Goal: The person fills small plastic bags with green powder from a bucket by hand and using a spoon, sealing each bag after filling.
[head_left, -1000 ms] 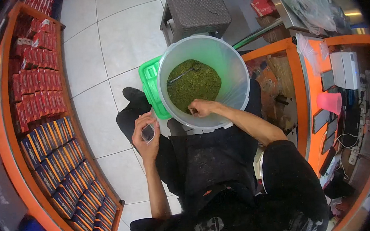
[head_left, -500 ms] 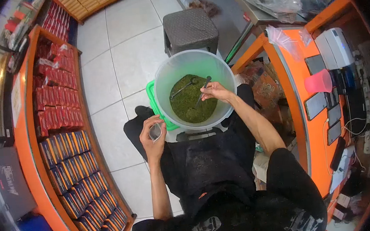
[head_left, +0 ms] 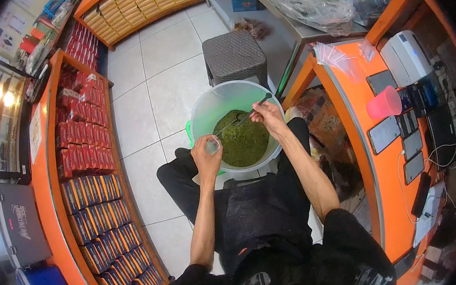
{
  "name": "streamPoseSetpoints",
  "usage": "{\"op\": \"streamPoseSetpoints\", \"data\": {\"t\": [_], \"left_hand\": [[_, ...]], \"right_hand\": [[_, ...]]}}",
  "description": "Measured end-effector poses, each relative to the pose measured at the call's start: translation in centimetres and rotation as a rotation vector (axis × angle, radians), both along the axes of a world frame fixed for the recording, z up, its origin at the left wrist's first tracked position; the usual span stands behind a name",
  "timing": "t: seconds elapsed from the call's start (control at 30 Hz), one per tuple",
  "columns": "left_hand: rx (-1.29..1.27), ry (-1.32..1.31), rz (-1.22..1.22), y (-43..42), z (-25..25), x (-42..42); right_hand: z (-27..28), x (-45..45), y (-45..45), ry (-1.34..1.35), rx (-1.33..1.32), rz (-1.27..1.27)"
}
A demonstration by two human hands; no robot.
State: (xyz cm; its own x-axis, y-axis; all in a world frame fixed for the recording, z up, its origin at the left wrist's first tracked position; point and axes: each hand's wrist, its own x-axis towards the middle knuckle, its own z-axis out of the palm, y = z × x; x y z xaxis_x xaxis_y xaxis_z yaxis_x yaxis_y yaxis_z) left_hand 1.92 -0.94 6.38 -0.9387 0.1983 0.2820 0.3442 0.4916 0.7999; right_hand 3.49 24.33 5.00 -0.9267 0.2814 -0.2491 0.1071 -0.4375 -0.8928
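A large translucent tub (head_left: 203,109) stands between the person's legs, with loose green crumbly material (head_left: 247,146) in its bottom. My right hand (head_left: 269,119) is over the tub's right side, closed around the thin handle of a black long-handled spoon (head_left: 262,101). The spoon slants down and left over the green material; its bowl is hard to make out. At the tub's left rim, my left hand (head_left: 206,160) is wrapped round a small clear container (head_left: 213,144) with a round mouth. A second dark utensil lies in the green material, only partly visible.
A dark woven-top stool (head_left: 233,57) stands just beyond the tub. On the left, an orange shelf (head_left: 50,176) holds rows of red and dark blue boxes. The orange counter (head_left: 350,75) on the right carries phones, a pink cup (head_left: 384,104) and a white device (head_left: 408,59).
My left hand has moved right and up to the tub's rim with the clear container. The spoon in my right hand has tilted flatter, lifting toward the container. The view has shifted slightly.
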Motion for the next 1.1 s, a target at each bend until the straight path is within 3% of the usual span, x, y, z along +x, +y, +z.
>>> {"op": "streamPoseSetpoints", "data": {"t": [0.2,0.3,0.37,0.43,0.47,0.53,0.6,0.67,0.73,0.8,0.9,0.97,1.03,1.07,1.1], "left_hand": [[-0.238,0.11,-0.057,2.8,1.1,0.1],[-0.197,0.279,-0.074,4.0,1.6,-0.1],[-0.155,0.171,-0.097,4.1,1.7,-0.1],[0.032,0.075,-0.124,4.0,1.1,-0.3],[0.18,-0.011,-0.184,3.5,-0.2,-0.6],[0.104,-0.117,-0.175,2.8,-1.6,-1.0],[0.279,-0.189,-0.161,2.5,-2.1,-1.1],[0.351,-0.257,-0.221,1.7,-4.4,-1.5],[0.399,-0.2,-0.178,1.2,-3.9,-1.4],[0.456,-0.152,-0.133,0.8,-3.9,-1.1],[0.351,-0.169,-0.026,0.2,-7.4,-1.9],[0.325,-0.161,-0.116,0.4,-7.5,-2.2],[0.307,-0.122,-0.285,0.5,-6.5,-2.3],[0.329,-0.094,-0.263,0.6,-5.9,-2.5],[0.346,-0.186,-0.343,0.7,-5.5,-2.2]], "right_hand": [[6.3,1.6,-3.8,0.061,0.288,-0.173],[6.8,2.4,-6.4,0.19,0.403,-0.146],[8.2,3.2,-6.7,0.26,0.454,-0.117],[9.3,3.6,-5.9,0.367,0.951,0.291],[8.3,3.8,-5.9,0.539,0.941,0.45],[9.2,3.9,-6.2,0.428,0.688,0.342],[10.9,4.6,-6.5,0.24,0.713,0.358],[12.4,5.2,-7.4,0.405,0.827,0.47],[11.7,5.5,-7.8,0.265,0.467,0.17],[10.6,5.9,-5.9,0.271,0.542,-0.146],[6.7,6.1,-4.0,0.267,0.537,-0.113],[5.9,6.7,-4.3,0.237,1.482,0.202],[7.2,7.2,-5.4,0.051,1.129,0.201],[8.9,7.2,-6.2,0.009,1.139,0.18],[8.2,6.9,-6.4,0.155,1.212,0.232]]}}
